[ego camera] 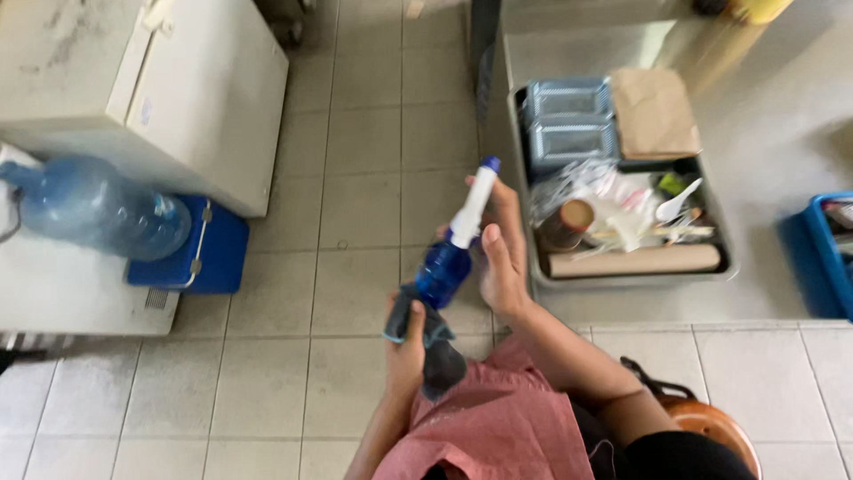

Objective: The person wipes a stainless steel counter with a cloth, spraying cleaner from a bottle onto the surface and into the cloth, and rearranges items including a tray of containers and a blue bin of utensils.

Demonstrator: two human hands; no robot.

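Observation:
A blue bottle point(442, 271) with a long white pump top point(471, 209) is held tilted over the tiled floor, in front of my body. My right hand point(503, 262) grips it at the neck, fingers lying behind the white top. My left hand point(405, 345) clutches a dark grey cloth point(437, 356) pressed against the bottle's lower end. Part of the cloth hangs down over my red shirt.
A grey tray point(622, 276) on the steel counter holds foil containers, a brown paper roll, a cup and a white spoon. A blue crate point(822, 258) sits far right. On the left are a white chest freezer point(191, 98), a large water jug point(93, 209) and a blue cooler point(213, 258). A wooden stool point(711, 427) is under me.

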